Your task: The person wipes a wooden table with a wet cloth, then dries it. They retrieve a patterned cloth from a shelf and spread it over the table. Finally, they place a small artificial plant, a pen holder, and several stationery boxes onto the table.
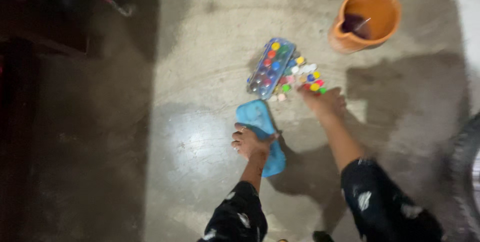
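Two bare hands work on a grey concrete floor [200, 47], seen from above. There is one paint box, one blue lid, one orange pot and one loose scatter of small paint caps, blurred and too many to count with certainty.

The left hand [248, 142] rests on the blue lid [262, 137], a flat oblong tray lying on the floor near the person. Its fingers are curled over the left edge of the lid and the thumb lies across the top, so the grip is narrow and closed on the lid. The lid's long axis runs from near right to far left, its far end pointing toward the paint box.

The paint box [270, 68] lies just beyond the lid, apart from it. It is a clear oblong case with rows of round coloured wells; its long axis runs from near left to far right.

The right hand [325, 103] reaches to the paint caps [302, 77], which lie just right of the paint box. Its fingertips touch the near edge of the scatter; whether the grip is closed on a cap I cannot tell.

The orange pot [366, 19] stands far right, well apart from both hands, with dark water and a thin stick inside.
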